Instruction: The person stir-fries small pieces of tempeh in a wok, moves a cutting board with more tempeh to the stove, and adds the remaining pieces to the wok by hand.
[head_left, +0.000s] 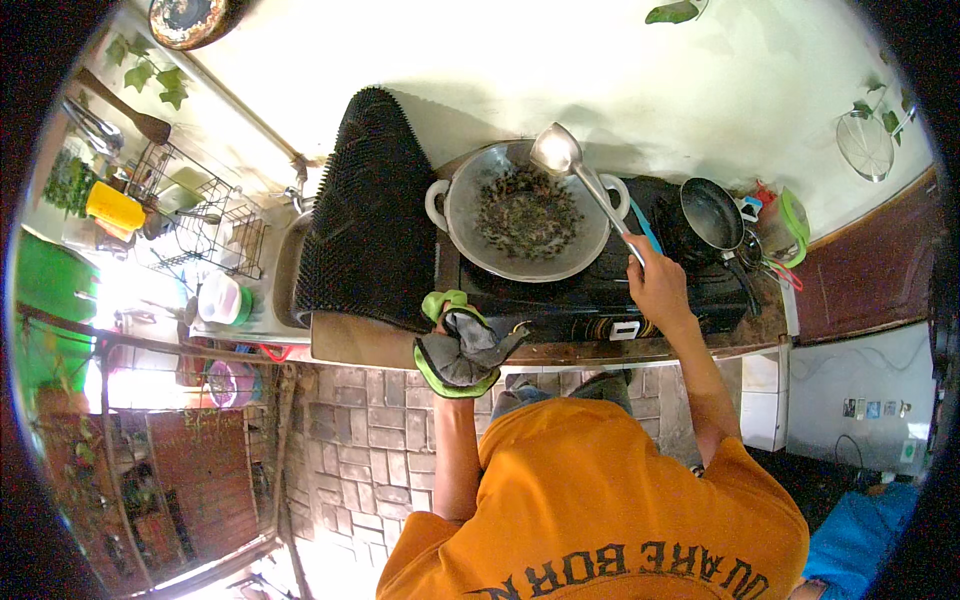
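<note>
My right hand (658, 286) grips the handle of a metal wok spatula (595, 187). The spatula's blade is raised over the far right rim of a two-handled metal wok (466, 232). Dark, shredded or crumbled food (529, 214) lies spread across the wok's bottom. The wok sits on the left part of a black gas stove (525, 294). In my left hand (444, 318) is a bunched green and grey cloth (459, 364), held low at the stove's front left edge. The cloth hides most of that hand.
A black spiky mat (371, 217) stands bent upright left of the wok. Beyond it are a sink (289, 262) and a wire dish rack (206, 225). A small black frying pan (711, 214) and a green-lidded container (791, 225) are on the right. Blue fabric (862, 540) shows at lower right.
</note>
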